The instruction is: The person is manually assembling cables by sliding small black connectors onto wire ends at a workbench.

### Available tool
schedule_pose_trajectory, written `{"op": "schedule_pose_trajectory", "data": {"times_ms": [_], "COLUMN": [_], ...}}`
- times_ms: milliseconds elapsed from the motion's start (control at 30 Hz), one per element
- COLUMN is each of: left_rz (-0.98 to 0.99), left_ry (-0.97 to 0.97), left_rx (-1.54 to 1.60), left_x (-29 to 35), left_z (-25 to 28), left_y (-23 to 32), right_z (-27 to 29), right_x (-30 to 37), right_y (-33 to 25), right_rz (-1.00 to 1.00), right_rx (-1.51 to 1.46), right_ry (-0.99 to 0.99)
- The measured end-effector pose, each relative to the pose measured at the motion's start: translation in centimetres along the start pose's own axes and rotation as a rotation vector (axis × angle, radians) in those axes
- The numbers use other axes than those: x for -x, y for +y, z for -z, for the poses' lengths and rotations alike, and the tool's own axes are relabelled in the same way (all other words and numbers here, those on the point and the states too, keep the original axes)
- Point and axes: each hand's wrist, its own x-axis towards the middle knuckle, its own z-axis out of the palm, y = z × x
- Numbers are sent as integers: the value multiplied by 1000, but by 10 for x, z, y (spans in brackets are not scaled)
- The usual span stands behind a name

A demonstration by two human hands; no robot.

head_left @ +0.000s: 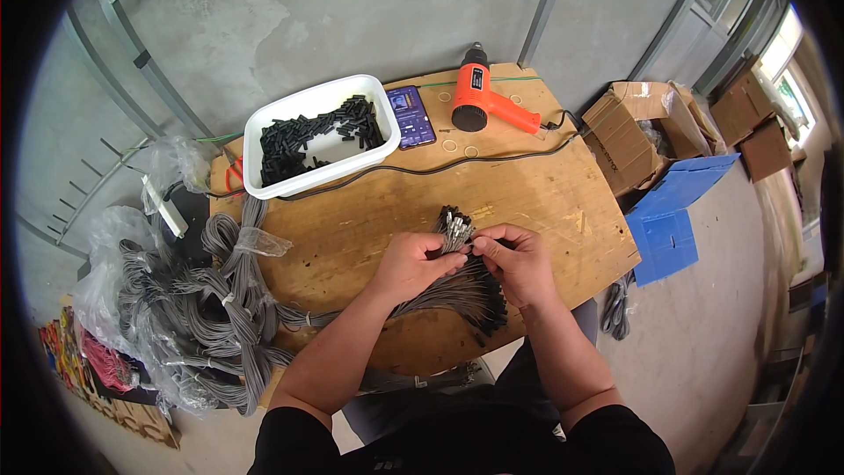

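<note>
Over the wooden table, the left hand clasps a bundle of grey wires; beside it, the right hand pinches a small dark piece. Farther back sit a white tub and an orange heat gun.

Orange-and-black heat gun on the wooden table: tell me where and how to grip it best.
Probably best around the orange handle of the orange-and-black heat gun, coming from the right: the slim handle sticks out rightward, slanting slightly nearer, while the tapered dark nozzle points toward the grey wall.
</note>
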Motion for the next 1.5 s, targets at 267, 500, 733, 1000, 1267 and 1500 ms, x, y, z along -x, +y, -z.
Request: {"op": "schedule_pose_trajectory", "data": {"times_ms": [267, 500, 733, 1000, 1267, 1500], "left_rz": [-9, 7, -25, 28, 31, 67], "left_ry": [63, 80, 102, 82, 72, 56], "left_rx": [-95, -138, -223, -17, 15, 251], "left_x": [0, 1, 1, -1, -2, -1], "left_z": [0, -2, 0, 3, 3, 4], "left_y": [2, 4, 4, -5, -7, -1], "right_z": [-1, -3, -2, 26, 25, 21], "right_x": [4, 5, 5, -13, -11, -5], "right_y": [1, 9, 5, 7, 10, 8], "right_rz": [187, 284, 33, -218, -186, -134], "right_rx": [390, 467, 267, -637, -556, -359], "right_ry": [61, 89, 19, -69, -53, -104]}}
